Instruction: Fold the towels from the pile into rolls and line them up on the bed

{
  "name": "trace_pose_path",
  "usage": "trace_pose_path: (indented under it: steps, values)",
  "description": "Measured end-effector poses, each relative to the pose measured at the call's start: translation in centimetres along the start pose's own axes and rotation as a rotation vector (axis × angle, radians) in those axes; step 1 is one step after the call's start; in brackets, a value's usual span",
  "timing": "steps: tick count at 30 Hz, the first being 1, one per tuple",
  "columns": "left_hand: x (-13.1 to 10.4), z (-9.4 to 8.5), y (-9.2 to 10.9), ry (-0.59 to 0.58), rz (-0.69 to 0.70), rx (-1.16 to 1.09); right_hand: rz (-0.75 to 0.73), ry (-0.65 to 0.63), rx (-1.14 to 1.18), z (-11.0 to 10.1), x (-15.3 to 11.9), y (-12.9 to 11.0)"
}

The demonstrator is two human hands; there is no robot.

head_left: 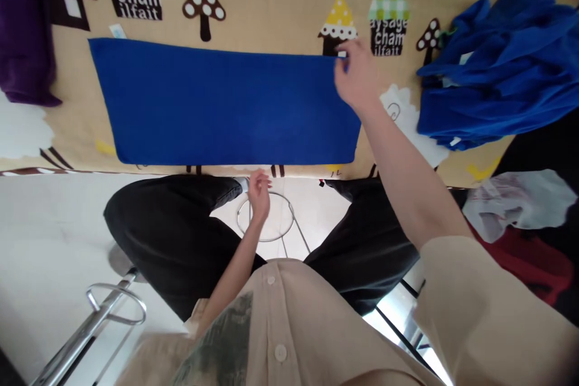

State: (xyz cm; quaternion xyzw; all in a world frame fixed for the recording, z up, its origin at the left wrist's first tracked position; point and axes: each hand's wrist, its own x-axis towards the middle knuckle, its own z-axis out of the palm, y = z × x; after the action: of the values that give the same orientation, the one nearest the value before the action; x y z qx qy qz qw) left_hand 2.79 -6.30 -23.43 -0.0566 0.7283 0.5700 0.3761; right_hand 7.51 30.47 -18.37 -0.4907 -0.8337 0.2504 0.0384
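Blue cloth [226, 108], long axis running left-to-right, right hand [359, 75] at far-right corner

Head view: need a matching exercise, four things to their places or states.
1. flat blue rectangular cloth
2. crumpled bright-blue fabric pile
3. dark purple cloth
4. bare right hand

A. at the picture's left edge
B. at the flat cloth's far right corner
C. heaped toward the right
D. smooth, mid-picture on the beige printed tablecloth

Pairs: 1-D; 2-C; 3-A; 4-B
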Motion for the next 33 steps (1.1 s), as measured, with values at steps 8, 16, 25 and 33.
trace_pose_path:
  steps: [8, 16, 25, 33]
  values:
    - [1.4, 2.1, 2.7, 0.129, -0.466, -0.662, -0.248, -0.442, -0.12, 7.9, 8.1, -14.7]
    - [2.1, 2.4, 3.6, 0.215, -0.619, -0.808, -0.129, -0.524, -0.316, 9.7, 10.4, -17.8]
    - [1.3, 2.3, 4.6, 0.209, -0.607, -0.789, 0.004, -0.553, -0.075, 9.6, 11.3, -17.1]
    - [-0.3, 2.0, 6.5, 0.229, -0.57, -0.767, -0.087, -0.408, 0.125, 4.5, 8.6, -17.8]
